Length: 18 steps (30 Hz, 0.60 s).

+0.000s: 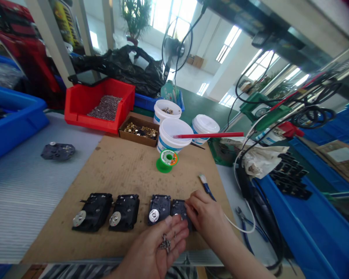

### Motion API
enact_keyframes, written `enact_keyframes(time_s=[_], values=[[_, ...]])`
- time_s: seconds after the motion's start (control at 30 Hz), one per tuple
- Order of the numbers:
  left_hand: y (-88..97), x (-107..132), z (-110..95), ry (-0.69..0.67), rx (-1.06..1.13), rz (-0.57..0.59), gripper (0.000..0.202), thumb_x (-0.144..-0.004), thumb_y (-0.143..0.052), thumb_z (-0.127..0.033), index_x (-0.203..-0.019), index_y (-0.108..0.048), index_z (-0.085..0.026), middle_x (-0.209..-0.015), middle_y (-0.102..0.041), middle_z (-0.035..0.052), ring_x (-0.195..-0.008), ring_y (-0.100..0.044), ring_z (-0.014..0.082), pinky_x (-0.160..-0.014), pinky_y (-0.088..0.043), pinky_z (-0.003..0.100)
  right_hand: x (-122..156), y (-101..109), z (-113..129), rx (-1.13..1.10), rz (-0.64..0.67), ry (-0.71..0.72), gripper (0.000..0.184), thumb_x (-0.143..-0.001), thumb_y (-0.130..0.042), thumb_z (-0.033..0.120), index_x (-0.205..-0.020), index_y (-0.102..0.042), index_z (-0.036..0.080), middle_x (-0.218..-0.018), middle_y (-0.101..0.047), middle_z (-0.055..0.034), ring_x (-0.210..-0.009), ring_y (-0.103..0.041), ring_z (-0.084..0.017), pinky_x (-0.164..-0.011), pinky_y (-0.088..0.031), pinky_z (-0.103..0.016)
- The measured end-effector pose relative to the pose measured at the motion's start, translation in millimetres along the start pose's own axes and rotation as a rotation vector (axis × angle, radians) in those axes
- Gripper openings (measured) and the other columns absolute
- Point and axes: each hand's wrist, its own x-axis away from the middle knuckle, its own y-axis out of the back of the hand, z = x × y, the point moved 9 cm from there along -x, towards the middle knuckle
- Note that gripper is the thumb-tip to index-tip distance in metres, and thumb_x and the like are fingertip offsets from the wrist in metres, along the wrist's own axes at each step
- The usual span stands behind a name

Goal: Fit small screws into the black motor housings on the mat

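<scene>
While left fingers lay apart cradling loose screws, right fingers pinched the housing; I judged tilting would spill them.

Brown board on bench w/ 4 black housings, solder spool, white tubs, brush.

Red bin at the back holds a grey heap of small metal parts, a cardboard box of brass bits just beside it. 3 white tubs stand near, a red stick lying across 2 of them. Green solder spool sits on the brown board. Blue bin far left, a loose black part on the grey mat. Fan and black bag behind. Blue pliers right.
</scene>
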Motion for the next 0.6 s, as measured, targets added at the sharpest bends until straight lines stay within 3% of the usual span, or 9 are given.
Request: enact_keyframes(time_s=[0.13, 0.23, 0.3, 0.4, 0.6], values=[[4.2, -2, 1, 0.033, 0.015, -0.028, 0.047, -0.097, -0.039, -0.030, -0.129, -0.053, 0.001, -0.129, -0.064, 0.0217, -0.117, -0.062, 0.0271, -0.109, -0.039, 0.039, 8, 19, 4, -0.106, -0.066, 0.007, 0.015, -0.089, -0.054, 0.008, -0.092, -0.067, 0.016, -0.086, -0.065, -0.0041, -0.077, -0.066, -0.014, -0.070, -0.053, -0.021], [-2.1, 2, -2, -0.008, 0.018, 0.052, 0.039, -0.096, -0.043, -0.029, -0.117, -0.064, -0.004, -0.127, -0.066, 0.0176, -0.120, -0.061, 0.0252, -0.104, -0.043, 0.036, 24, 36, 30, -0.202, -0.134, 0.142, 0.017, -0.095, -0.051, 0.016, -0.103, -0.066, 0.017, -0.092, -0.067, -0.0054, -0.080, -0.065, -0.015, -0.069, -0.052, -0.024], [-9.0, 7, -2, -0.030, 0.010, 0.127, 0.031, -0.093, -0.052, -0.028, -0.110, -0.070, -0.008, -0.123, -0.070, 0.0134, -0.122, -0.058, 0.0233, -0.103, -0.044, 0.033, 35, 42, 51, -0.207, -0.156, 0.264, 0.020, -0.099, -0.047, 0.018, -0.096, -0.066, 0.019, -0.087, -0.069, -0.0022, -0.074, -0.062, -0.015, -0.063, -0.047, -0.026], [-14.9, 11, 6, -0.008, -0.013, 0.200, 0.028, -0.085, -0.065, -0.027, -0.107, -0.073, -0.011, -0.116, -0.073, 0.0108, -0.120, -0.058, 0.0224, -0.101, -0.045, 0.031, 46, 46, 67, -0.100, -0.207, 0.334, 0.032, -0.103, -0.037, 0.017, -0.087, -0.065, 0.018, -0.081, -0.070, -0.0006, -0.069, -0.061, -0.015, -0.058, -0.040, -0.029], [-15.3, 5, 23, 0.066, -0.072, 0.200, 0.028, -0.087, -0.065, -0.028, -0.106, -0.073, -0.009, -0.108, -0.076, 0.0101, -0.099, -0.065, 0.0170, -0.090, -0.049, 0.028, 63, 48, 64, -0.065, -0.249, 0.361, 0.036, -0.102, -0.037, 0.014, -0.076, -0.061, 0.016, -0.070, -0.065, -0.0020, -0.062, -0.058, -0.015, -0.056, -0.039, -0.029]])
